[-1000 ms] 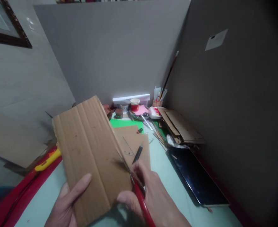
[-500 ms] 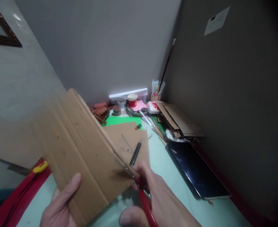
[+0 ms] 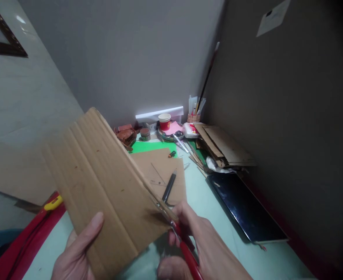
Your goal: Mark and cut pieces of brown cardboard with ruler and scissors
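Note:
My left hand point(image 3: 75, 252) grips the lower edge of a brown corrugated cardboard sheet point(image 3: 101, 186), thumb on its face, holding it tilted above the pale green table point(image 3: 206, 210). My right hand point(image 3: 206, 249) is closed on red-handled scissors point(image 3: 183, 241), whose blades bite into the sheet's right edge. A flat cardboard piece with pencil lines point(image 3: 162, 175) lies on the table behind, with a black pen point(image 3: 169, 187) on it.
A black tablet point(image 3: 247, 210) lies at the right by a dark partition. Folded cardboard scraps point(image 3: 226, 149), a red paper cup point(image 3: 164, 121), a brush holder point(image 3: 194, 116), green paper point(image 3: 150, 147) and small jars crowd the back. A yellow knife point(image 3: 53, 203) rests at the left.
The cardboard sheet has swung leftward and tilted more. The scissors stay at its right edge, and the view shifted slightly.

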Demonstrator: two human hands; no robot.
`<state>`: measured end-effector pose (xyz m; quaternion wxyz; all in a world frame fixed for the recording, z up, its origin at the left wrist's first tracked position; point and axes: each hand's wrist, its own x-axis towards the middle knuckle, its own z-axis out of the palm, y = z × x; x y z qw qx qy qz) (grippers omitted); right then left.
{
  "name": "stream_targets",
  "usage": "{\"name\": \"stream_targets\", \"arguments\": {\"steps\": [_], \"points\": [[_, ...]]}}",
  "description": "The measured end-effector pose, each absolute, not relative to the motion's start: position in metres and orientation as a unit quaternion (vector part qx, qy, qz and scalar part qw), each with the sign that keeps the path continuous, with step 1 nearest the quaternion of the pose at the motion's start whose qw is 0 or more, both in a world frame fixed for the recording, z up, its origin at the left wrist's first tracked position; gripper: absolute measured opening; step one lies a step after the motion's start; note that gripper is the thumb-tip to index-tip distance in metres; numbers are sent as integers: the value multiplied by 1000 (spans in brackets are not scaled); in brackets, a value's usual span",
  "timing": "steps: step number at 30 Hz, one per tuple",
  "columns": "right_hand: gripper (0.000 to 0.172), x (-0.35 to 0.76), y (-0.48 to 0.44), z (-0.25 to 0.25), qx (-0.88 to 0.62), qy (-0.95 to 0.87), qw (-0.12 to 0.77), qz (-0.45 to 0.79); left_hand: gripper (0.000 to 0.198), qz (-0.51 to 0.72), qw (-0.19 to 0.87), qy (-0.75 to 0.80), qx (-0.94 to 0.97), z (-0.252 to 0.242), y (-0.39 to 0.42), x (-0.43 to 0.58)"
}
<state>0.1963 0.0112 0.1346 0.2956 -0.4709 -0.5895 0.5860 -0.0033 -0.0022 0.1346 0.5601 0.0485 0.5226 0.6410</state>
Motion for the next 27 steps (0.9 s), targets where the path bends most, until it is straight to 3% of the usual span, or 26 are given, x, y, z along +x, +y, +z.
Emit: {"name": "stream_targets", "arguments": {"steps": [3, 13, 18, 27], "points": [[40, 196, 8, 135, -495, -588, 289, 571, 74, 635, 563, 527, 50, 134, -3, -5], [37, 196, 9, 128, -508, -625, 309, 505, 83, 621, 545, 558, 80, 137, -4, 0], [37, 196, 8, 119, -491, -658, 323, 470, 75, 627, 522, 575, 63, 141, -4, 5], [43, 198, 15, 122, -518, -627, 281, 510, 85, 613, 542, 568, 82, 137, -4, -1]]}}
